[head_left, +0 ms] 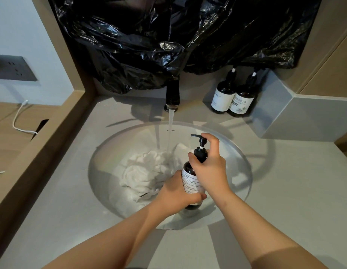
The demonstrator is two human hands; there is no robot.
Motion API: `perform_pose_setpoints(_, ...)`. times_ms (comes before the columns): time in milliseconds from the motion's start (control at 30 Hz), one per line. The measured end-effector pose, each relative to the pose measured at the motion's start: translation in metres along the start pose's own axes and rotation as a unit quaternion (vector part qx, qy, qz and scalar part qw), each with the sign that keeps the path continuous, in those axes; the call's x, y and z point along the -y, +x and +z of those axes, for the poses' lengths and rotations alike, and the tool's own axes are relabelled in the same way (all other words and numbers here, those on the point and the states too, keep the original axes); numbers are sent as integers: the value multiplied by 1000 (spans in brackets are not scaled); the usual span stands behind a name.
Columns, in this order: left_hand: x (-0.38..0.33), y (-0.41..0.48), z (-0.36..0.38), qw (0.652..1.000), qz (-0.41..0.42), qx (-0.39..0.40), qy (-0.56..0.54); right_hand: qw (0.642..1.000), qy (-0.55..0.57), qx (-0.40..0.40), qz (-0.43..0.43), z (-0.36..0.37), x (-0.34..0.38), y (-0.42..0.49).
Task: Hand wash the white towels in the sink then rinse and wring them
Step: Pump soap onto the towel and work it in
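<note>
Two dark bottles (pixel 233 98) with white labels are standing side by side, far behind the hands and a bit to their right. A shiny black plastic bag (pixel 168 39) is hanging high above the hands. A white cable (pixel 19 121) is lying far off to the left of the hands, under a grey wall socket (pixel 13 67).

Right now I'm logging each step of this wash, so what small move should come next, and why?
Probably press the pump down. The right hand grips the neck with a finger on the pump head, the left hand steadies the pump bottle, and its spout points over the white towels, already wet under the faucet.
</note>
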State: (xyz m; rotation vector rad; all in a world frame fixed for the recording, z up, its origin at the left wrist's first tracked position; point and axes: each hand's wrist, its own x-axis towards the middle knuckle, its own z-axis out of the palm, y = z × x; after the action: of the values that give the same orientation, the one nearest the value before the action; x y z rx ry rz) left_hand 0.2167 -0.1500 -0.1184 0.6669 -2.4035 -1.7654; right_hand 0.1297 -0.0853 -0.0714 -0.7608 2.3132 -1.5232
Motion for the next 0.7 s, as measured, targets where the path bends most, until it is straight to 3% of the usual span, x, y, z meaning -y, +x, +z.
perform_pose_setpoints(367,-9,0,18,999,-38,-27,-25,997,-54,53,15,-8,1,11)
perform_pose_setpoints(700,-3,12,27,998,-30,-15,-52,998,-56,19,31,-15,-1,14)
